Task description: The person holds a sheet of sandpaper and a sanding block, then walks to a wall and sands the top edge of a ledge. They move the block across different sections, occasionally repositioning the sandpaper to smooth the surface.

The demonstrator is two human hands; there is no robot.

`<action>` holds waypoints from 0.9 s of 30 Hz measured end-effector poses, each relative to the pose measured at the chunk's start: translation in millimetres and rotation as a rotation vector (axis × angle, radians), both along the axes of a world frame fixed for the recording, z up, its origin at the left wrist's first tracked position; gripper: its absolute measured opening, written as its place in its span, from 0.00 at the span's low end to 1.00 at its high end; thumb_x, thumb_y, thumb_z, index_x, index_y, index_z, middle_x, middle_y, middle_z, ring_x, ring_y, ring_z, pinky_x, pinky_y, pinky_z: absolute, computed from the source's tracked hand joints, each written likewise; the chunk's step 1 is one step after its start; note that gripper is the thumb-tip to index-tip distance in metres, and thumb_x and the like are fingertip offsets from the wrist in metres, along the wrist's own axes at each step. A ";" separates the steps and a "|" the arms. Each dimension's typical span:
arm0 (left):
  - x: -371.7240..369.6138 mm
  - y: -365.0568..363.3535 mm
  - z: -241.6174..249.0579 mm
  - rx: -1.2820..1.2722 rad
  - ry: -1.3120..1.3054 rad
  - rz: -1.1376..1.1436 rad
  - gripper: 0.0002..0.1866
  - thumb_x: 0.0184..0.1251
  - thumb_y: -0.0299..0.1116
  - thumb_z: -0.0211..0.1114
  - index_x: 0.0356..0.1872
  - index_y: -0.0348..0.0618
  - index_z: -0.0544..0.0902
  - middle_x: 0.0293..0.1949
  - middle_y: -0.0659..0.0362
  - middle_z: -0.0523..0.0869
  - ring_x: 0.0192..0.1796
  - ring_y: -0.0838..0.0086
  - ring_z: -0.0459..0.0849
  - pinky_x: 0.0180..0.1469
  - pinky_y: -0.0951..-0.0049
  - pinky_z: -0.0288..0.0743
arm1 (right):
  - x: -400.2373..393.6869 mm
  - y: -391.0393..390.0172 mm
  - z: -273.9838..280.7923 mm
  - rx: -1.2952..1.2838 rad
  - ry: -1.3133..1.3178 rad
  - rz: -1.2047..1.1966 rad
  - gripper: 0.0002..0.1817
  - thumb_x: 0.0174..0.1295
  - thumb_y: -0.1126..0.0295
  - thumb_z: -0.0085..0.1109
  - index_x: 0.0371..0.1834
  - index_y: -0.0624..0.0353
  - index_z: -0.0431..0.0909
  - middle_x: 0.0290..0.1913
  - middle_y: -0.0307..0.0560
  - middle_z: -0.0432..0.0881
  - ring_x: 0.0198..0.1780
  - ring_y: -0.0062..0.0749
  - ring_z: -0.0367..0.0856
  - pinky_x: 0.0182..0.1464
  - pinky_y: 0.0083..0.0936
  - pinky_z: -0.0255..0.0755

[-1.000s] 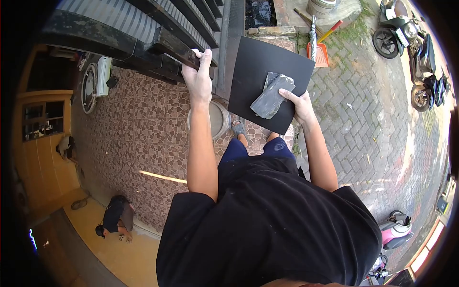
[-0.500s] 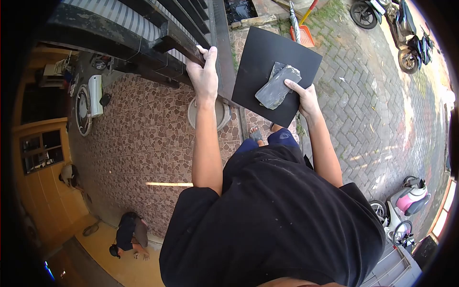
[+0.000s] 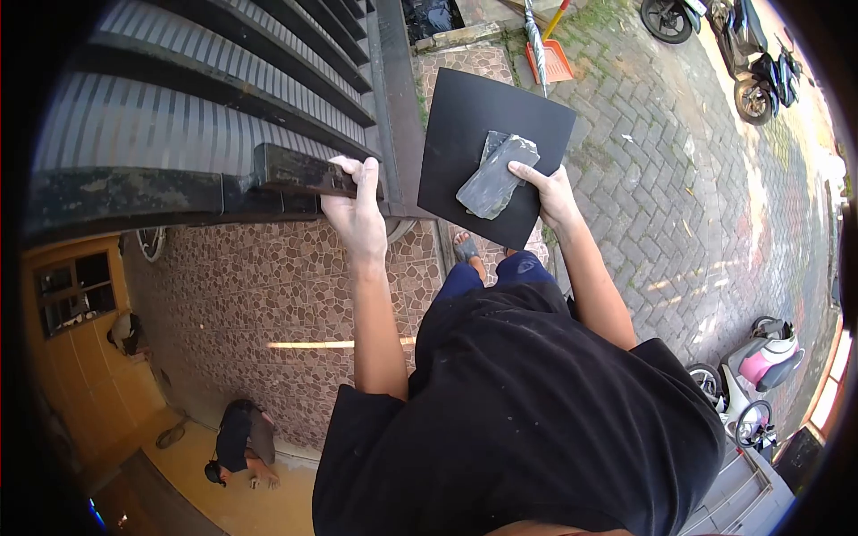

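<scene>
My left hand (image 3: 359, 210) is wrapped round the end of a dark bar (image 3: 308, 170) on the black slatted gate (image 3: 241, 94). In my right hand (image 3: 550, 192) is a square black sheet (image 3: 460, 107), gripped at its right edge. My right thumb presses on two overlapping grey stone slabs (image 3: 490, 186) that lie on the sheet. Pale dust covers the fingers of both hands. The fingers of my right hand beneath the sheet are hidden.
A person (image 3: 241, 438) crouches at the lower left beside a yellow surface. An orange dustpan (image 3: 552, 62) stands at the top. Motorbikes (image 3: 755, 71) are at the upper right, and a pink and white scooter (image 3: 760, 366) is at the lower right.
The gate has swung across to cover more of the left side, with my left hand still on its bar. The sheet and slabs have shifted slightly left and down in view.
</scene>
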State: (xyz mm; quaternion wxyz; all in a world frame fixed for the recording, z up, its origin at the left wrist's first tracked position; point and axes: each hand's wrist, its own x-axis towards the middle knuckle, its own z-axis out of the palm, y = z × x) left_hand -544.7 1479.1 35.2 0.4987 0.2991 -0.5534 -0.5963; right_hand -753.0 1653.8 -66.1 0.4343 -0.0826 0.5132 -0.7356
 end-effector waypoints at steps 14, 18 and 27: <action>81.3 119.2 -13.0 -0.109 -0.217 0.421 0.12 0.84 0.27 0.59 0.34 0.44 0.72 0.30 0.62 0.74 0.37 0.76 0.75 0.46 0.69 0.72 | -40.4 -6.4 -4.9 -0.062 -0.036 0.139 0.19 0.64 0.75 0.78 0.56 0.65 0.86 0.51 0.45 0.91 0.49 0.28 0.90 0.57 0.30 0.84; 98.9 158.0 -30.3 -0.114 -0.212 0.581 0.09 0.84 0.26 0.58 0.37 0.39 0.75 0.31 0.58 0.80 0.36 0.73 0.79 0.45 0.68 0.75 | -62.0 -21.3 -9.8 -0.071 -0.017 0.199 0.19 0.64 0.76 0.77 0.57 0.66 0.85 0.52 0.46 0.91 0.51 0.30 0.90 0.58 0.32 0.85; 86.6 209.1 -66.1 0.409 -0.853 1.005 0.24 0.73 0.41 0.80 0.34 0.41 0.70 0.31 0.65 0.71 0.32 0.79 0.66 0.35 0.72 0.64 | -133.4 -79.9 -4.2 -0.021 -0.040 0.286 0.19 0.65 0.77 0.76 0.58 0.66 0.83 0.52 0.47 0.90 0.50 0.31 0.91 0.56 0.33 0.87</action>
